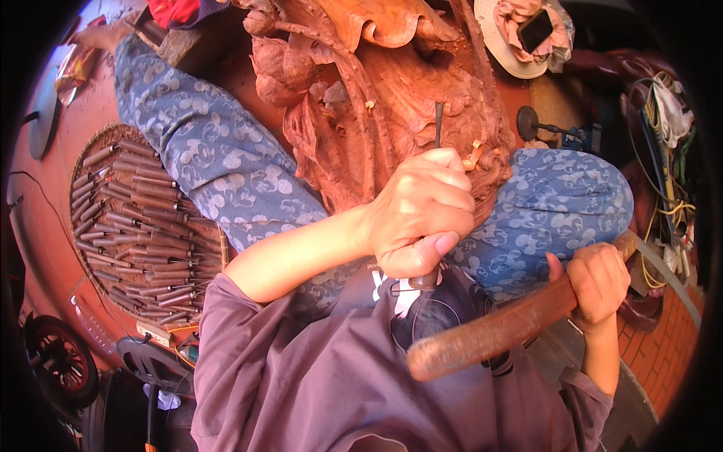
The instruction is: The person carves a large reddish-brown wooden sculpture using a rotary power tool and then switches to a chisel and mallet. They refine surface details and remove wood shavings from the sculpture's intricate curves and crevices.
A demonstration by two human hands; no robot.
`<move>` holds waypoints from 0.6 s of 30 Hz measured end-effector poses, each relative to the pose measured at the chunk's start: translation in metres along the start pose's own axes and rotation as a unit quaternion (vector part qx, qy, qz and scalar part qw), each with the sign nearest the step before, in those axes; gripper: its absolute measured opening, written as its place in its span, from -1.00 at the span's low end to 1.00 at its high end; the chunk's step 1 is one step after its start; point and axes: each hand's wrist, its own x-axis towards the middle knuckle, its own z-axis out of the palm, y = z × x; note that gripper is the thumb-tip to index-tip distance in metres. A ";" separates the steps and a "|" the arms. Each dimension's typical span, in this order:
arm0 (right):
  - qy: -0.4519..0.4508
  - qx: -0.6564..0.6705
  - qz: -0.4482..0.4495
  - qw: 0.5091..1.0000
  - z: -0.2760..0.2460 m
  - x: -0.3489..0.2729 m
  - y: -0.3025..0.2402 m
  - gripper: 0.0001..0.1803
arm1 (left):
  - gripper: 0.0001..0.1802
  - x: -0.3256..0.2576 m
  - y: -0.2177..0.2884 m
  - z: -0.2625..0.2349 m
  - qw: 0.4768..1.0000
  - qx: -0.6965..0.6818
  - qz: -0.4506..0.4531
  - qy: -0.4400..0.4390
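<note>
Woodcarving workshop, round tray [224,255] of chisels [154,199], large carved wooden sculpture [385,102]

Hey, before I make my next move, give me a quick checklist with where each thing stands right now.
1. Left hand closed on the chisel: ok, fist wrapped around its handle.
2. Right hand gripping the mallet: ok, fingers around it toward one end.
3. Mallet apart from the left hand: ok, a gap shows between them.
4. Chisel's edge touching the carving: cannot tell, the contact isn't clear from above.
5. Carving free of loose chips: not ok, pale chips lie on it near the left hand.
6. Spare tools out of the way: ok, they lie beside your left leg.
</note>
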 end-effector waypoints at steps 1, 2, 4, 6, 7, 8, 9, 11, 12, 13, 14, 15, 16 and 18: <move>-0.020 0.003 0.013 1.000 0.000 0.000 -0.001 -0.67 | -0.70 0.000 0.002 0.001 1.000 0.013 0.007 0.008; -0.040 0.007 0.027 0.999 -0.001 0.000 -0.004 -0.67 | -0.71 -0.001 0.006 0.003 0.999 0.025 0.014 0.016; -0.053 0.011 0.039 0.998 -0.002 0.001 -0.007 -0.67 | -0.71 -0.002 0.009 0.006 0.999 0.025 0.017 0.020; -0.040 0.013 0.036 0.999 -0.002 0.003 -0.007 -0.68 | -0.72 -0.005 0.009 0.008 1.000 0.001 0.009 0.011; -0.038 0.011 0.038 0.999 -0.002 0.003 -0.009 -0.70 | -0.69 -0.005 0.008 0.010 1.000 0.003 0.016 0.017; -0.036 0.009 0.040 0.999 -0.003 0.003 -0.011 -0.71 | -0.66 -0.005 0.006 0.013 0.999 0.005 0.023 0.024; -0.035 0.007 0.042 0.999 -0.004 0.003 -0.012 -0.72 | -0.62 -0.005 0.005 0.015 0.999 0.007 0.030 0.030; -0.031 0.012 0.037 0.999 -0.004 0.006 -0.013 -0.70 | -0.61 -0.005 0.003 0.015 0.999 0.005 0.031 0.027; -0.029 0.014 0.035 0.999 -0.005 0.007 -0.013 -0.69 | -0.61 -0.005 0.002 0.015 0.999 0.005 0.031 0.026; -0.029 0.016 0.035 0.999 -0.005 0.007 -0.013 -0.68 | -0.61 -0.005 0.002 0.015 0.999 0.006 0.031 0.033; -0.030 0.018 0.035 0.999 -0.005 0.007 -0.013 -0.68 | -0.60 -0.004 0.002 0.016 0.999 0.007 0.032 0.041; -0.030 0.020 0.035 0.999 -0.005 0.007 -0.013 -0.68 | -0.60 -0.004 0.002 0.016 0.998 0.009 0.032 0.048; -0.031 0.021 0.031 0.999 -0.006 0.006 -0.013 -0.68 | -0.60 -0.003 0.001 0.015 0.999 0.005 0.029 0.037; -0.032 0.022 0.021 0.999 -0.008 0.004 -0.012 -0.67 | -0.60 -0.001 0.002 0.011 1.000 -0.001 0.024 0.016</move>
